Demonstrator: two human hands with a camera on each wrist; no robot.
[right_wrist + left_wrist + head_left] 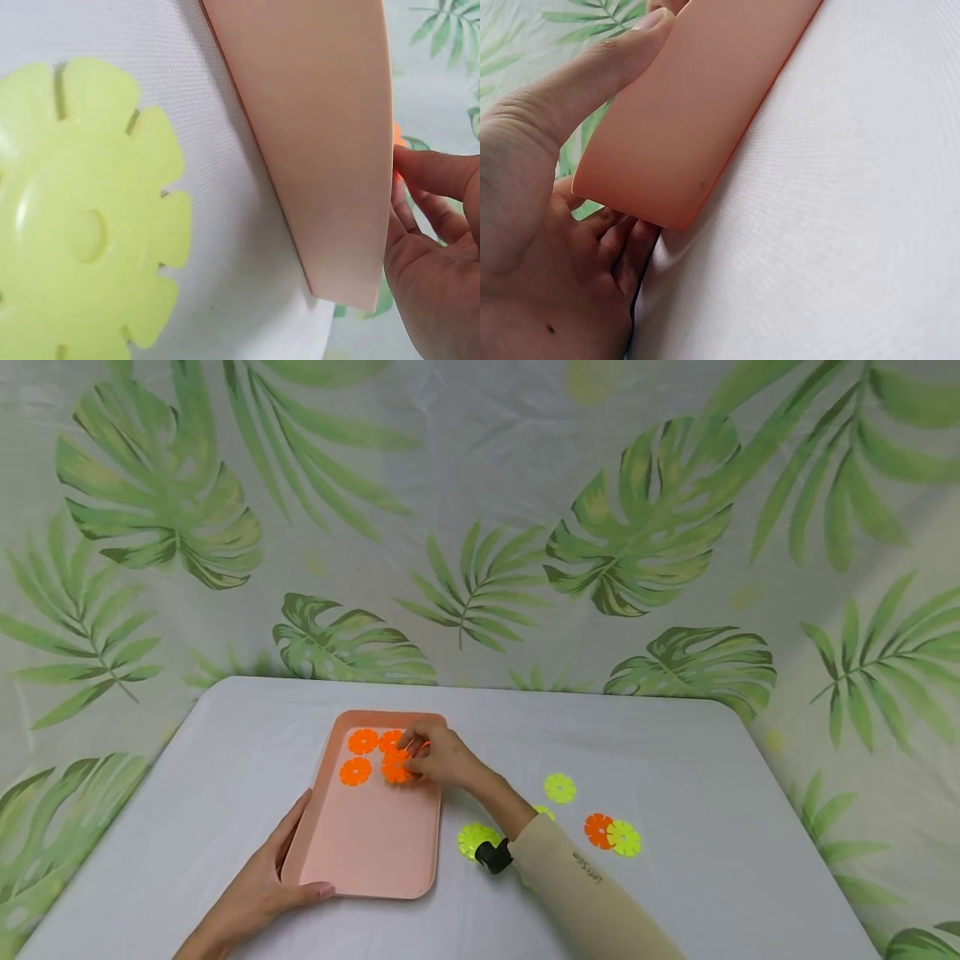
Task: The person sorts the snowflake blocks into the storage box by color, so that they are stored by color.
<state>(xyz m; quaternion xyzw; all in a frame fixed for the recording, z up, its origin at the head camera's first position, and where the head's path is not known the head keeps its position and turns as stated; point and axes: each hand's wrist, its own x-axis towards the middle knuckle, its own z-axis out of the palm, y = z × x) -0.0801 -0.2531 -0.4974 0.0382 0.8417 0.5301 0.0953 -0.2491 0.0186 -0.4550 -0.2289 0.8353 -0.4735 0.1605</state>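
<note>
A pink rectangular tray [367, 852] lies on the white table. My left hand [262, 878] grips its near left corner, the thumb on the near rim and the fingers along the left side; the left wrist view has the tray wall [667, 112] between thumb and fingers. Over the far right part of the tray, my right hand [444, 758] pinches an orange notched flower disc [394, 767]. Other orange discs [363, 742] lie at the tray's far end, some partly covered by that hand. Only an orange sliver shows past the tray wall in the right wrist view.
Right of the tray, a yellow-green disc [559, 788] lies alone, and another [624, 838] overlaps an orange disc [597, 831]. More yellow-green discs [472, 841] sit near the right forearm, partly hidden by the black wrist camera [493, 857]. A leaf-patterned cloth [480, 485] hangs behind the table.
</note>
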